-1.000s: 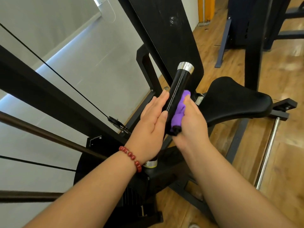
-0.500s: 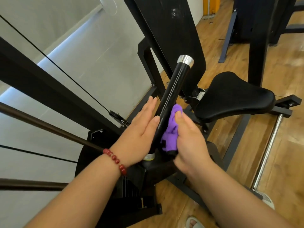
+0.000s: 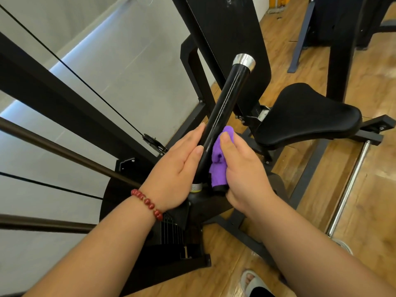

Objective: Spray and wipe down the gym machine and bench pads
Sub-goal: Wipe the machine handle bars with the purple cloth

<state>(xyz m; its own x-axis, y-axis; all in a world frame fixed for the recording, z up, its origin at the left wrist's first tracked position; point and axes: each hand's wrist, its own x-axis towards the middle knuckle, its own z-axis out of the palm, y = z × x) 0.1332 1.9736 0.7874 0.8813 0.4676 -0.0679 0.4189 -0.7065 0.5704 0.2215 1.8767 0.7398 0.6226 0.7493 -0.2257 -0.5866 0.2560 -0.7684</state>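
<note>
A black machine handle [image 3: 227,99] with a chrome end cap slants up in the middle of the head view. My left hand [image 3: 177,166], a red bead bracelet at its wrist, lies flat with straight fingers against the handle's left side near its base. My right hand [image 3: 244,168] holds a purple cloth [image 3: 218,159] pressed against the handle's right side, thumb on top of the cloth. A small black end shows below the cloth; what it is I cannot tell. The black seat pad [image 3: 304,116] sits to the right and the tall black back pad [image 3: 231,39] stands behind the handle.
Black frame beams and thin cables [image 3: 85,86] cross the left side before a grey wall. A chrome rod [image 3: 347,189] lies low over the wooden floor at right. More machine frames stand at top right. A sandalled foot [image 3: 250,279] shows at the bottom.
Both hands and the purple cloth have slid down the handle from its middle toward its base. The view has shifted slightly nearer.
</note>
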